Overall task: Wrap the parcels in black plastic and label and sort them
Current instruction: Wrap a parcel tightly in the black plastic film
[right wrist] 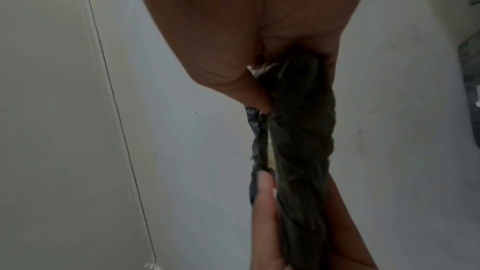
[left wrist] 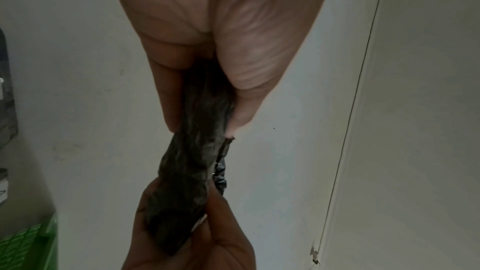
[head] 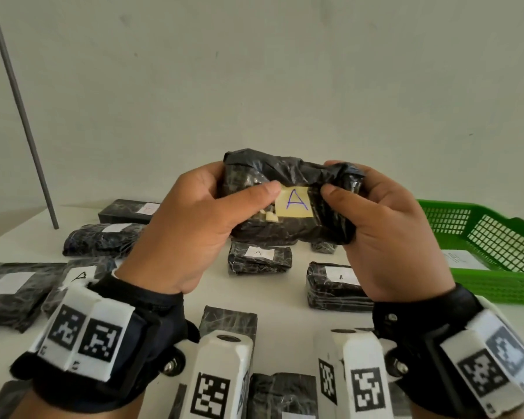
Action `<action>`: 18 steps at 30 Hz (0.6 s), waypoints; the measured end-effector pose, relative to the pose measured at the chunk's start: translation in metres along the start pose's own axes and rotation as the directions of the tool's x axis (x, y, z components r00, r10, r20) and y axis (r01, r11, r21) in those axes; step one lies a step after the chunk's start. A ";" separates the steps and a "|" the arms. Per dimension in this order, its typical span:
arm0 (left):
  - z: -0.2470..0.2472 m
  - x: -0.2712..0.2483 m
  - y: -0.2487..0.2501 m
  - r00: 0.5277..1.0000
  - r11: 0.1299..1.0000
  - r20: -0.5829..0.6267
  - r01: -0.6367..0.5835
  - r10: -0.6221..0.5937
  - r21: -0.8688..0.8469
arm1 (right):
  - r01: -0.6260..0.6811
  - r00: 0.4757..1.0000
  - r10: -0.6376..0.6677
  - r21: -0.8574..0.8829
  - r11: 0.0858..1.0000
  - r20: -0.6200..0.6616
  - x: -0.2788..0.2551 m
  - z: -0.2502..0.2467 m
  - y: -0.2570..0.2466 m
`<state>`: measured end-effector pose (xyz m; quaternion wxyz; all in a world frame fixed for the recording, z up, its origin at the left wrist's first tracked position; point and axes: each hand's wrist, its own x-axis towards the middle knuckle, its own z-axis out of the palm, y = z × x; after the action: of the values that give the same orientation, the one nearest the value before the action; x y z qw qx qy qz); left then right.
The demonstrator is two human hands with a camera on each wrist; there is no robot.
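Note:
A parcel wrapped in black plastic [head: 270,170] is held up above the table between both hands. It carries a yellow label [head: 295,202] with a blue "A". My left hand [head: 194,219] grips its left end, thumb pressed beside the label. My right hand [head: 384,219] grips the bunched right end, thumb on the front. In the left wrist view the parcel [left wrist: 192,161] runs edge-on from my left hand [left wrist: 202,48] to the other hand. The right wrist view shows the same parcel [right wrist: 301,151] pinched by my right hand [right wrist: 259,48].
Several black wrapped parcels with white labels lie on the white table [head: 285,291], such as one marked "A" [head: 259,258] and another [head: 336,285]. A green mesh basket [head: 493,246] stands at the right. A grey rod [head: 25,125] leans against the wall at the left.

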<state>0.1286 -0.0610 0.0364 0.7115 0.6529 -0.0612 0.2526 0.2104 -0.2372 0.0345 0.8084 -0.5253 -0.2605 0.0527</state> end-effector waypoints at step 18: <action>-0.007 0.008 -0.022 0.995 0.996 -0.082 0.068 -0.064 0.054 | 0.053 0.990 -0.096 -0.356 0.933 -0.104 0.008 -0.001 0.024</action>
<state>0.1440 -0.0521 0.0190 0.7025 0.6639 -0.0039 0.2566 0.2221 -0.2246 0.0154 0.7168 -0.6534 -0.2366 -0.0573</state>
